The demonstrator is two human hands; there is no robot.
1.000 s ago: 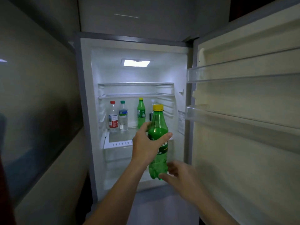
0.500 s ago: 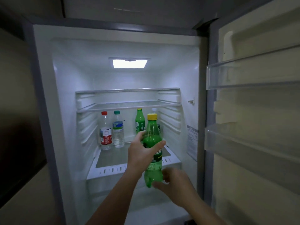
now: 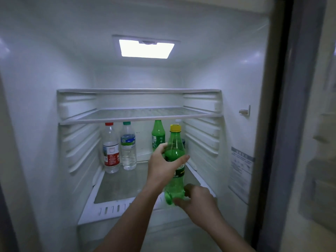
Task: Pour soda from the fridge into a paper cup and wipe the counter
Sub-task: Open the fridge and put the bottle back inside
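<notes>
Compared with one second ago, the open fridge (image 3: 45, 88) is filling much more of the view and the soda bottle (image 3: 175, 187) is coming closer to the lower shelf (image 3: 125, 184); it is now hanging upright just above the shelf's front right corner, not yet resting on it. The left hand (image 3: 163, 166) is wrapping its fingers and thumb around the middle of the bottle, and the right hand (image 3: 197, 201) is cupping the base with curled fingers. I am judging that the bottle is going back inside, so pouring is probably over and the wiping is remaining. At the back, a second green bottle (image 3: 158, 135) is standing directly behind, with another bottle mostly hidden beside it, so the free place is narrow. Two water bottles (image 3: 111, 153) are standing well to the left.
</notes>
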